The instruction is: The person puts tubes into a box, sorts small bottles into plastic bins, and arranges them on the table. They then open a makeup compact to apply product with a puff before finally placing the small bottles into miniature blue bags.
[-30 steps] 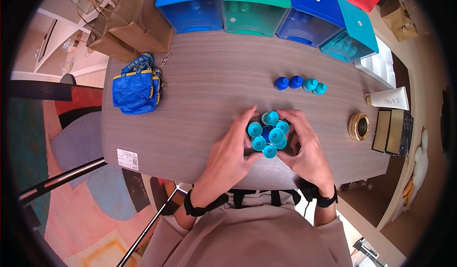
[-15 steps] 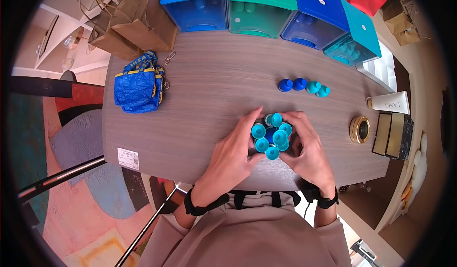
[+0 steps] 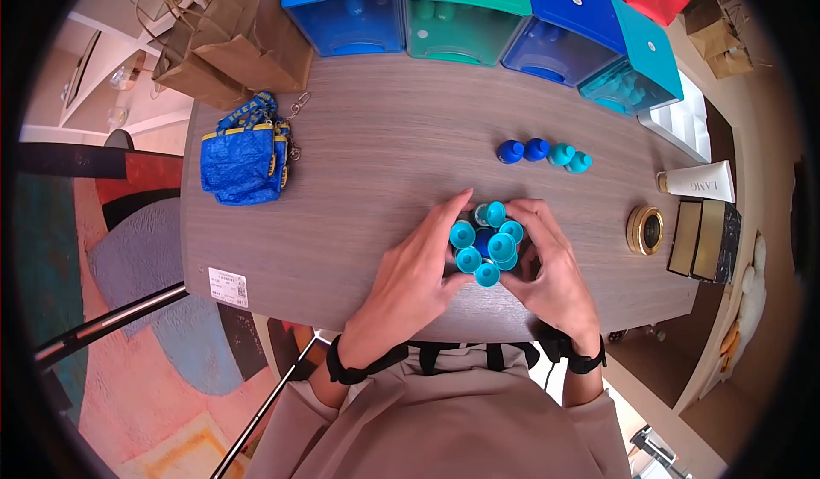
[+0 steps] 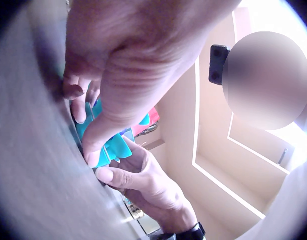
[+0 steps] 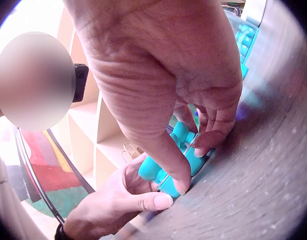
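Observation:
Several teal cup-topped pieces (image 3: 501, 246) stand bunched around a dark blue one at the table's near side. The left hand (image 3: 412, 276) curls round the bunch from the left, and the right hand (image 3: 553, 281) curls round it from the right. Thumbs press low on the near side; in the left wrist view the left hand (image 4: 133, 75) holds the teal pieces (image 4: 117, 148) against the tabletop. The right wrist view shows the right hand (image 5: 168, 85) gripping the teal pieces (image 5: 152, 169). Two blue pieces (image 3: 523, 151) and two teal pieces (image 3: 570, 158) stand in a row beyond.
Four coloured boxes (image 3: 465, 17) line the far edge. Paper bags (image 3: 248, 43) and a small blue bag (image 3: 243, 163) are at the left. A white tube (image 3: 696, 180), a gold-rimmed jar (image 3: 645, 229) and a black-and-gold box (image 3: 705, 240) sit at the right.
The head view has shifted slightly. Both hands keep their hold round the bunch, with no clear change in its arrangement.

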`<state>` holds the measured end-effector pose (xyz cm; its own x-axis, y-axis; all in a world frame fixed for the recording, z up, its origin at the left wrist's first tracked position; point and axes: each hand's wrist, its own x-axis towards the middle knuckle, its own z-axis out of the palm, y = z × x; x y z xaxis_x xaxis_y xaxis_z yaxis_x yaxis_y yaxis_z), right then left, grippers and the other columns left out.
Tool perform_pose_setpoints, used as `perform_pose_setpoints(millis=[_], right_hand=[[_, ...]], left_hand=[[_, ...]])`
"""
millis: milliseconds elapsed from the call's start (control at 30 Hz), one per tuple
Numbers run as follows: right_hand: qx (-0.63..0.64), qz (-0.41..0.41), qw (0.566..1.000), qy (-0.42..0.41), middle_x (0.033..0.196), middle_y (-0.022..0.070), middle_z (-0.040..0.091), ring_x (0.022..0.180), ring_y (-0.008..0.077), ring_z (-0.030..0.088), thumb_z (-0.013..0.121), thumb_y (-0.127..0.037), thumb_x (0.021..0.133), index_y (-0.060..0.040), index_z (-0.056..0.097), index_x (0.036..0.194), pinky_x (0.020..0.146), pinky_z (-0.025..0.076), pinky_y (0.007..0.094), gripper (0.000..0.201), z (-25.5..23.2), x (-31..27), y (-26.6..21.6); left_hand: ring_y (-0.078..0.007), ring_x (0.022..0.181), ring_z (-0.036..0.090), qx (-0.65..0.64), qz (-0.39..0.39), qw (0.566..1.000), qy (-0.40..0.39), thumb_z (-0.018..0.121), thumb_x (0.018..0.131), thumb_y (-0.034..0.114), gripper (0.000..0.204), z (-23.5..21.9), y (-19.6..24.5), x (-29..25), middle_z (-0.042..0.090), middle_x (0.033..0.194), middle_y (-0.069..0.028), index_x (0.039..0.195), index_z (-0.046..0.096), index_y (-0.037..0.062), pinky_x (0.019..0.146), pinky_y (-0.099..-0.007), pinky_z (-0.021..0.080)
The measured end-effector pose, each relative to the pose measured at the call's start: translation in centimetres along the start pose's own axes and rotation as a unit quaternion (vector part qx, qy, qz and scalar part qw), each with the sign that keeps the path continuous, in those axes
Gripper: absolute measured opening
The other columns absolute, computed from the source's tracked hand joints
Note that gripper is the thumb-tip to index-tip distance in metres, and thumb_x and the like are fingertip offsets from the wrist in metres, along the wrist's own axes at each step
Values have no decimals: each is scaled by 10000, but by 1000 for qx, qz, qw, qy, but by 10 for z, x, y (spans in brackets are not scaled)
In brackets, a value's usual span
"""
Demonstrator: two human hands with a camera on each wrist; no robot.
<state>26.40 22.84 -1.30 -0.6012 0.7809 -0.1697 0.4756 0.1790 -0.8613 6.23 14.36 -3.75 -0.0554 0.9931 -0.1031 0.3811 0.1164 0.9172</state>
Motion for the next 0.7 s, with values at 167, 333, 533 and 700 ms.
perform_pose_setpoints(millis=[167,333,533,700], right_hand=[[0,-11,1000,6,1370,101,577,905,208,645,871,139,735,-7,601,1457,722,563,336,784,2,1,0],[2,-5,1000,6,1360,103,584,911,208,648,863,136,748,1,595,1460,722,568,335,773,4,3,-2],[-5,-11,1000,12,1358,101,588,896,205,654,859,134,754,-2,596,1460,719,573,331,766,5,4,-3],[-5,-11,1000,14,1360,103,592,871,201,658,860,134,754,0,598,1457,705,574,327,762,6,5,-2]], left_hand=[[-359,1214,714,4,19,1000,-6,911,795,-16,1020,-3,-2,3,631,1532,-156,1665,399,128,962,-429,625],[-376,1248,704,9,21,1000,-12,920,795,-1,1018,-8,-3,6,631,1527,-169,1663,404,127,986,-438,622],[-372,1241,707,15,14,999,-25,919,795,3,1017,-13,-3,9,630,1529,-171,1664,406,130,984,-433,621],[-335,1139,727,12,3,999,-39,919,795,13,1018,-16,-3,10,630,1535,-157,1667,411,145,938,-413,618]])
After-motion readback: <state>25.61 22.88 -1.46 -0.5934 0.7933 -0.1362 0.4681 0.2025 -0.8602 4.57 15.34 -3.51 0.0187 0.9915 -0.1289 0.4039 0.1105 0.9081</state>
